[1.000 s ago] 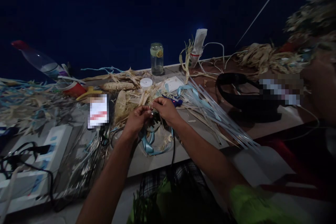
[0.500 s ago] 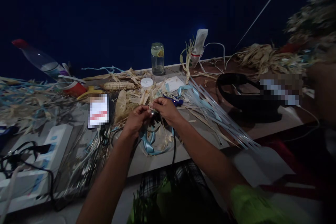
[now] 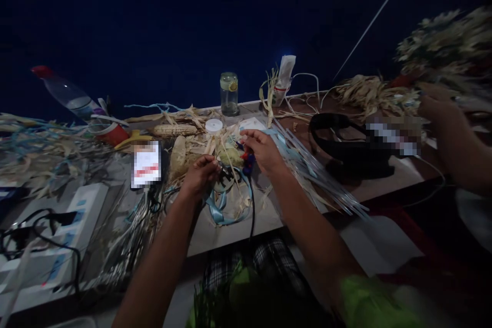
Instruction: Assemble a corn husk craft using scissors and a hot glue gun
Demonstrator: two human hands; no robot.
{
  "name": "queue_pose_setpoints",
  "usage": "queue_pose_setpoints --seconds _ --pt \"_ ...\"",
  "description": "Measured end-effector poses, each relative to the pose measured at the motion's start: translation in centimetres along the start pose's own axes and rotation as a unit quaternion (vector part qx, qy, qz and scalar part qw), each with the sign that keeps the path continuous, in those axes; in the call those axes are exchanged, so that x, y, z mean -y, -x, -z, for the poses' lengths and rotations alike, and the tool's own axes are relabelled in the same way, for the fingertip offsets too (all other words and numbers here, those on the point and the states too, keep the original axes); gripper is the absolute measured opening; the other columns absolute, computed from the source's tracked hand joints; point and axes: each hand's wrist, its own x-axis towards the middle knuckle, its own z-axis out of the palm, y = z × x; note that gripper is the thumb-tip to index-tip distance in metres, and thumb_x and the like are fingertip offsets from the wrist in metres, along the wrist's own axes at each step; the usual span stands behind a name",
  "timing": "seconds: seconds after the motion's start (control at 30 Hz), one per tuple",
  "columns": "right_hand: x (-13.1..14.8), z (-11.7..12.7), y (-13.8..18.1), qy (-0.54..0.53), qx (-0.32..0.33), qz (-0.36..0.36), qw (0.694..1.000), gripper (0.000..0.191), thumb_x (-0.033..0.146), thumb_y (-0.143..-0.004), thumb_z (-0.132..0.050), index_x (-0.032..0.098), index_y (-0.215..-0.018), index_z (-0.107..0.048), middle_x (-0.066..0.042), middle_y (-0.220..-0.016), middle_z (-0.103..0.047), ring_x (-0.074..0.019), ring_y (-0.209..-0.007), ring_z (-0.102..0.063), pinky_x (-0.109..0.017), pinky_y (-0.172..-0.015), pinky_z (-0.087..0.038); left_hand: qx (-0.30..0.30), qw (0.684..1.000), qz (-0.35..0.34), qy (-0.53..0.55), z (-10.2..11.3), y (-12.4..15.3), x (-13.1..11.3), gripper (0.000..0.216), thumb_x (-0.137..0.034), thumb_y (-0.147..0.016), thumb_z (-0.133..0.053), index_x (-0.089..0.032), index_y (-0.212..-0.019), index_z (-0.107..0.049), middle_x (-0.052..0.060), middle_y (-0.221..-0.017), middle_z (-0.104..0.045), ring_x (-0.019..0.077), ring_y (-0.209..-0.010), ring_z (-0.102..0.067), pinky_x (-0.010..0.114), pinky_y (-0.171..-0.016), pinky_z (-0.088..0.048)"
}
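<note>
My left hand is closed in a pinch over the table. What lies between its fingertips is too small and dark to make out. Opposite it, my right hand is wrapped round a small blue glue gun with a red light on it. A black cable runs from the gun down over the table edge. Under and between the hands lie pale corn husk strips, dark scissors-like handles and a loop of light blue ribbon.
Clear glue sticks lie right of my hands, beside a black headband-like device. Further back stand a glass jar and a corn cob. At left are a phone and power strip. Another person's arm reaches in at right.
My hands have moved apart. My right hand has left the left fingertips and taken hold of the glue gun, which now stands more upright. Another person's arm has come further into view.
</note>
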Motion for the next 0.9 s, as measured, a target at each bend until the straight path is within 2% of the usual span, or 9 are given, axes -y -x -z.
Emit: queue_pose_setpoints --seconds 0.13,0.23,0.33,0.43,0.53,0.67,0.73,0.8,0.9 --pt "0.7 3.2 0.0 0.224 0.009 0.072 0.972 0.015 0.028 -0.071 -0.055 0.015 -0.075 -0.061 0.000 -0.067 -0.059 -0.0105 -0.061 -0.050 -0.024 -0.062 -0.039 -0.004 1.000 -0.011 0.008 0.4 -0.2 0.3 0.031 -0.023 -0.056 -0.071 -0.016 -0.073 -0.047 -0.005 -0.049 -0.053 0.0018 -0.036 -0.038 0.013 -0.037 -0.021" --pt "0.5 5.5 0.4 0.402 -0.006 0.079 0.912 0.015 0.026 -0.074 -0.053 0.015 -0.071 -0.063 -0.003 -0.070 -0.062 -0.0131 -0.065 -0.052 -0.025 -0.062 -0.036 -0.015 1.000 -0.021 -0.001 0.6 -0.3 0.3 0.031 -0.020 -0.055 -0.071 -0.016 -0.074 -0.048 -0.005 -0.051 -0.054 0.0002 -0.034 -0.036 0.012 -0.037 -0.022" --pt "0.1 6.8 1.0 0.505 -0.001 0.046 0.862 0.020 0.030 -0.077 -0.051 0.016 -0.071 -0.064 -0.004 -0.071 -0.064 -0.0139 -0.065 -0.053 -0.025 -0.060 -0.034 -0.011 0.999 -0.036 0.004 0.5 -0.3 0.3 0.030 -0.019 -0.055 -0.071 -0.015 -0.073 -0.048 -0.004 -0.050 -0.054 0.0005 -0.035 -0.037 0.012 -0.037 -0.025" --pt "-0.1 6.7 0.9 0.566 0.026 0.010 0.824 0.026 0.034 -0.080 -0.047 0.015 -0.079 -0.065 -0.006 -0.079 -0.067 -0.0142 -0.071 -0.057 -0.023 -0.062 -0.035 -0.011 0.999 -0.044 0.010 0.3 -0.3 0.2 0.028 -0.018 -0.055 -0.071 -0.015 -0.070 -0.047 -0.004 -0.049 -0.055 0.0011 -0.034 -0.037 0.014 -0.039 -0.029" --pt "-0.3 5.3 0.4 0.618 0.053 -0.049 0.783 0.036 0.039 -0.083 -0.041 0.012 -0.088 -0.065 -0.012 -0.092 -0.067 -0.0182 -0.084 -0.060 -0.024 -0.067 -0.038 -0.007 0.999 -0.050 0.012 0.3 -0.3 0.2 0.027 -0.018 -0.056 -0.071 -0.015 -0.071 -0.048 -0.004 -0.049 -0.055 0.0009 -0.033 -0.037 0.014 -0.039 -0.030" --pt "-1.2 2.9 0.1 0.635 0.079 -0.099 0.762 0.059 0.058 -0.078 -0.040 0.007 -0.093 -0.065 -0.021 -0.101 -0.065 -0.0271 -0.093 -0.061 -0.029 -0.072 -0.042 -0.001 0.999 -0.049 0.013 0.6 -0.5 0.4 0.028 -0.018 -0.057 -0.072 -0.015 -0.072 -0.049 -0.004 -0.050 -0.055 0.0003 -0.033 -0.036 0.014 -0.039 -0.031" --pt "-2.0 2.2 0.2 0.634 0.063 -0.092 0.765 0.061 0.059 -0.078 -0.039 0.007 -0.097 -0.065 -0.022 -0.105 -0.063 -0.0289 -0.099 -0.059 -0.032 -0.077 -0.043 0.006 0.999 -0.045 0.019 0.7 -0.5 0.4 0.029 -0.018 -0.056 -0.073 -0.015 -0.073 -0.049 -0.004 -0.051 -0.055 0.0004 -0.034 -0.037 0.013 -0.040 -0.030" --pt "-2.7 2.0 0.2 0.610 0.031 -0.107 0.785 0.056 0.056 -0.075 -0.045 0.007 -0.096 -0.065 -0.023 -0.106 -0.063 -0.0311 -0.102 -0.058 -0.036 -0.081 -0.043 0.009 0.999 -0.044 0.023 0.7 -0.5 0.4 0.030 -0.019 -0.056 -0.073 -0.015 -0.073 -0.049 -0.004 -0.051 -0.055 0.0007 -0.035 -0.038 0.013 -0.039 -0.029" --pt "-3.4 2.2 0.0 0.462 -0.051 -0.165 0.870 0.042 0.045 -0.063 -0.064 0.009 -0.084 -0.065 -0.022 -0.106 -0.062 -0.0340 -0.108 -0.053 -0.038 -0.086 -0.041 0.005 0.999 -0.047 0.021 0.6 -0.4 0.4 0.029 -0.020 -0.056 -0.073 -0.015 -0.072 -0.049 -0.004 -0.050 -0.054 0.0006 -0.034 -0.037 0.013 -0.039 -0.029"
